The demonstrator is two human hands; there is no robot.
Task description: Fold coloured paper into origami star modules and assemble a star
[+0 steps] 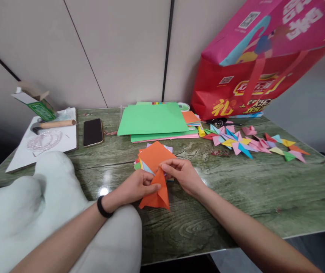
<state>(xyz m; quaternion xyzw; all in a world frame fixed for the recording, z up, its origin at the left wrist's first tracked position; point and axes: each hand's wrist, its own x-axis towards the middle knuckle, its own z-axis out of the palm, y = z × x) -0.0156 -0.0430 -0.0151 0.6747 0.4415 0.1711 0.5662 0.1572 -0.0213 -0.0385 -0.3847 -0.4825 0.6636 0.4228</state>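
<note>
Head: creased, tapering orange paper

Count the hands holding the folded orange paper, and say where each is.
2. The left hand grips the folded orange paper from its left side; the right hand pinches its far tip. No other hand shows.

Both arms reach in from the lower corners, hands nearly meeting mid-view; left arm bare, slants up-right, right arm bare, slants up-left; left hand lower, fingers curled, thumb stretched out toward the right; right hand slightly higher, thumb and forefinger pinched, knuckles bent
</note>
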